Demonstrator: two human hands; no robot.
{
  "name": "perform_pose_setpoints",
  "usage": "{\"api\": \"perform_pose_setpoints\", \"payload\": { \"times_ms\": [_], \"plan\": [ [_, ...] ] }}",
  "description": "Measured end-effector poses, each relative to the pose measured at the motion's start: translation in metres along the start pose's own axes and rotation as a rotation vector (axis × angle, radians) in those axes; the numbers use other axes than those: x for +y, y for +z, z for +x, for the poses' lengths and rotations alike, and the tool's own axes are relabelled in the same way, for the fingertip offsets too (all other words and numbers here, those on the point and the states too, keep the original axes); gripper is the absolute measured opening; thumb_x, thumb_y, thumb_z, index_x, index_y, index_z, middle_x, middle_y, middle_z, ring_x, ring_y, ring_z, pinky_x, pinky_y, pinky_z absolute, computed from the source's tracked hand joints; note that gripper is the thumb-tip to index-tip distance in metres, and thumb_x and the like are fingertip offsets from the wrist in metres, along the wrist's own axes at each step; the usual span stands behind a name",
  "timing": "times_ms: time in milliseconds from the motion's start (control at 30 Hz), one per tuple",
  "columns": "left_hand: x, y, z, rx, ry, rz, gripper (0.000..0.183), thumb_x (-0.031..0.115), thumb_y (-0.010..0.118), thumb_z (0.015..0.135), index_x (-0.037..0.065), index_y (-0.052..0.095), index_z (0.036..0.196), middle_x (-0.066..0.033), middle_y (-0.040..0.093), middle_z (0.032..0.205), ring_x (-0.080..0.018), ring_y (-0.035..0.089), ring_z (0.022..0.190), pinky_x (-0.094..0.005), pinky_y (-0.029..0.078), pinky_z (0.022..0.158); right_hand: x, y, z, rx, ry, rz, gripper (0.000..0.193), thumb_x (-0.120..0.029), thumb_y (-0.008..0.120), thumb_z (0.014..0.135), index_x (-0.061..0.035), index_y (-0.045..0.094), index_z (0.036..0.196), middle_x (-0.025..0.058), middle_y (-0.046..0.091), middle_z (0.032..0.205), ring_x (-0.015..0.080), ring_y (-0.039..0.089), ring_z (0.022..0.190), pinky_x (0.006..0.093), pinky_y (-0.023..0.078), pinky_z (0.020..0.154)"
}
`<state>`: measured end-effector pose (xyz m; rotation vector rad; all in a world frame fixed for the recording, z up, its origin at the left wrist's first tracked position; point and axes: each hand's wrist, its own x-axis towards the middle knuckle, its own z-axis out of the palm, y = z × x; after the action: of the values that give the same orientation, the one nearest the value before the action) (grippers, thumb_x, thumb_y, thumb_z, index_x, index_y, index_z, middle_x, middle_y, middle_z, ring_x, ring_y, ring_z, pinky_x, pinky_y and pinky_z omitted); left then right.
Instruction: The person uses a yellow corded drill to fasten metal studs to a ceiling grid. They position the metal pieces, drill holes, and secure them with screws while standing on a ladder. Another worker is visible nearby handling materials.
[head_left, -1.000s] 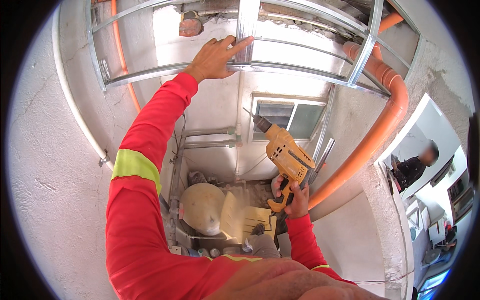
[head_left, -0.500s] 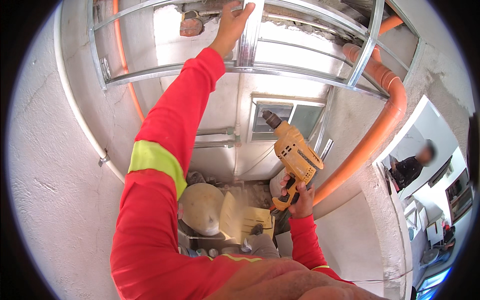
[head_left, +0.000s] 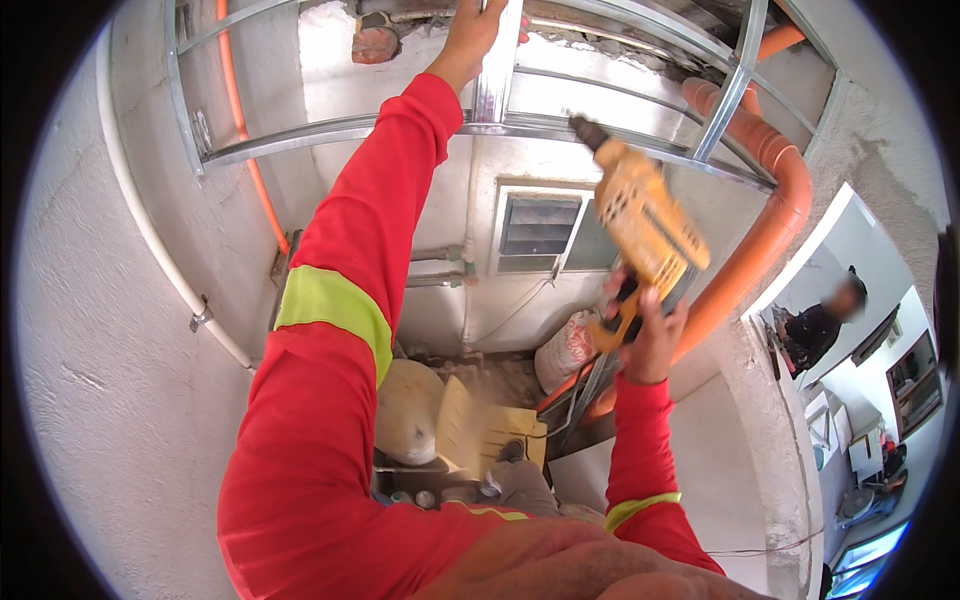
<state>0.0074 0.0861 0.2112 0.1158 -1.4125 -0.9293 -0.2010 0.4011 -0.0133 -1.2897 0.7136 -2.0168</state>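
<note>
- From where I stand, the step in hand looks like steadying the metal frame [head_left: 290, 138] while a drill is held up near it.
- The left hand [head_left: 474, 35] is up at the upright strip [head_left: 495, 85]; the view cuts off its fingers, so I can't tell how they close.
- The right hand [head_left: 650, 335] is wrapped around the handle of the yellow drill [head_left: 648, 222], nose tilted up and leftward, just under the frame's lower rail as seen from here.
- The drill is blurred; I can't make out a bit. Any drilling would call for a firm grip and a straight line to the metal.
- Below, a bulging white sack [head_left: 568, 350] sits by the wall, contents hidden.
- A rounded beige tank [head_left: 407, 410] shows no opening; small jars [head_left: 425, 499] are too tiny to read inside.
</note>
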Motion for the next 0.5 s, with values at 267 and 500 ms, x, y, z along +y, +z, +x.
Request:
{"api": "perform_pose_setpoints", "payload": {
  "times_ms": [267,500],
  "plan": [
    [-0.013,-0.001,0.009,0.081,0.056,0.083,0.059,0.029,0.057,0.106,0.009,0.033,0.156,-0.0176,0.060,0.131,-0.0267,0.067,0.101,-0.0395,0.061,0.074,-0.093,0.071,0.116,-0.165,-0.448,-0.467,0.042,-0.022,0.075,0.095,-0.0014,0.057,0.127,0.0075,0.073,0.100,0.0125,0.071,0.080,0.0230,0.052,0.060],
    [-0.035,-0.017,0.031,0.130,0.437,0.498,0.063,0.029,0.058,0.105,-0.005,0.034,0.154,-0.0266,0.049,0.148,-0.0359,0.048,0.137,-0.0385,0.039,0.113,-0.119,0.103,0.151,-0.239,-0.560,-0.743,0.045,-0.029,0.075,0.096,-0.0012,0.057,0.127,0.0090,0.075,0.099,0.0135,0.072,0.084,0.0228,0.053,0.061]
  ]
}}
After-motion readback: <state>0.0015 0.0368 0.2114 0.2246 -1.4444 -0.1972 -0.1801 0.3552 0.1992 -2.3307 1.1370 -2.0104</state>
